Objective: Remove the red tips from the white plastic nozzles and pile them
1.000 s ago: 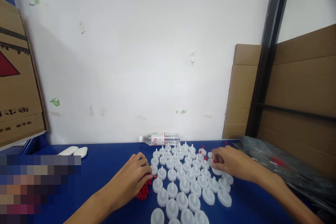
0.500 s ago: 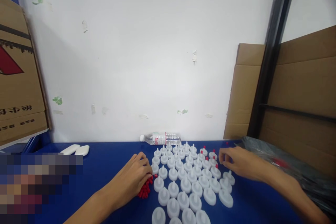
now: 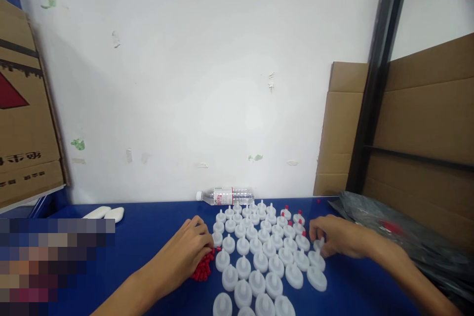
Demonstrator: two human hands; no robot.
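Head view: much of what I need sits low and small in the picture. My left hand lies palm down on the bench, with its fingers curled over a heap of red tips at the left edge of the caps. The fingers hide the top of the heap, so I cannot tell whether they are closed on any tips or only resting there. My right hand is at the right edge of the same group. Its thumb and fingertips are pinched together on the spout of one white cap, which stands on the bench in the outer row. I cannot make out whether a red tip is inside the pinch. A few caps near the far right corner of the group carry red tips. The nearest caps are cut off by the bottom of the picture. A bottle lies on its side along the back edge of the bench, against the wall. A black bag lies on the right end of the bench. A blurred patch covers the left end.
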